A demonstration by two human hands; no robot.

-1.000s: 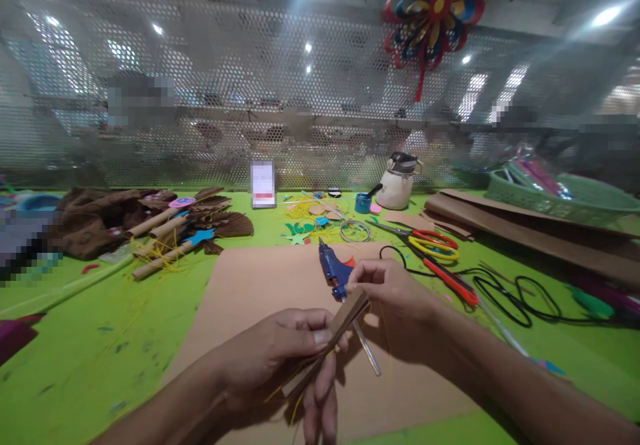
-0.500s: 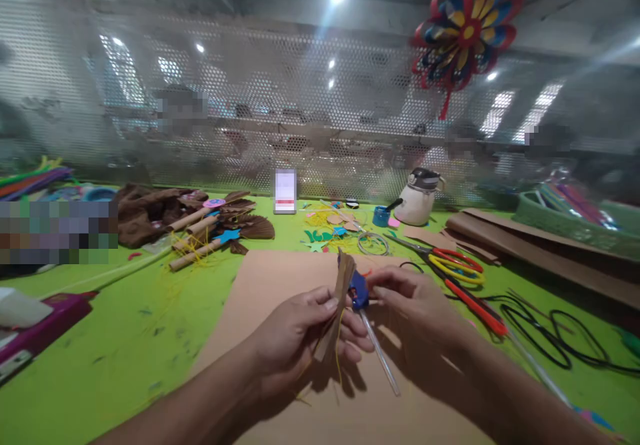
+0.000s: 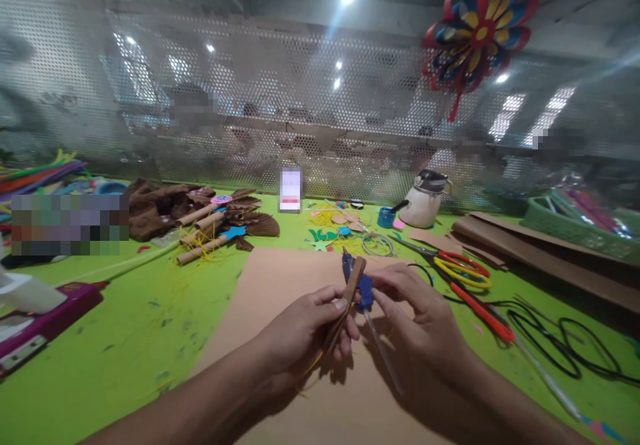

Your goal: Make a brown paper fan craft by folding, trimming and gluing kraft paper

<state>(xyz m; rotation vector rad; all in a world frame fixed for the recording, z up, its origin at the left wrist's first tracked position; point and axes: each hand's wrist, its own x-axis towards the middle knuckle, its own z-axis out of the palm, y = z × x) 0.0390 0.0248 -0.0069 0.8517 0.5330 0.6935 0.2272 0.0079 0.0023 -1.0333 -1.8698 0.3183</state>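
Note:
My left hand (image 3: 295, 328) pinches a folded strip of brown paper (image 3: 355, 278) between thumb and fingers, with yellow strands trailing below it. Just to the right, my right hand (image 3: 423, 311) has its fingers closed on a blue glue gun (image 3: 367, 291). A clear glue stick (image 3: 383, 351) sticks out of the gun's back end and slants down toward me. The gun's nozzle side points away, partly hidden behind the paper. Both hands are above a light brown paper sheet (image 3: 270, 275) on the green table.
Scissors (image 3: 460, 268), a red-handled tool (image 3: 485, 315) and a black cord (image 3: 545, 338) lie at right. A purple power strip (image 3: 75, 301) sits at left. Brown paper rolls (image 3: 203, 251), a phone (image 3: 291, 190), a blue pot (image 3: 387, 217) and a white jug (image 3: 423, 205) stand farther back.
The folded paper has turned so that its narrow edge faces me, and it leans to the right across the glue gun. The whole view has shifted slightly.

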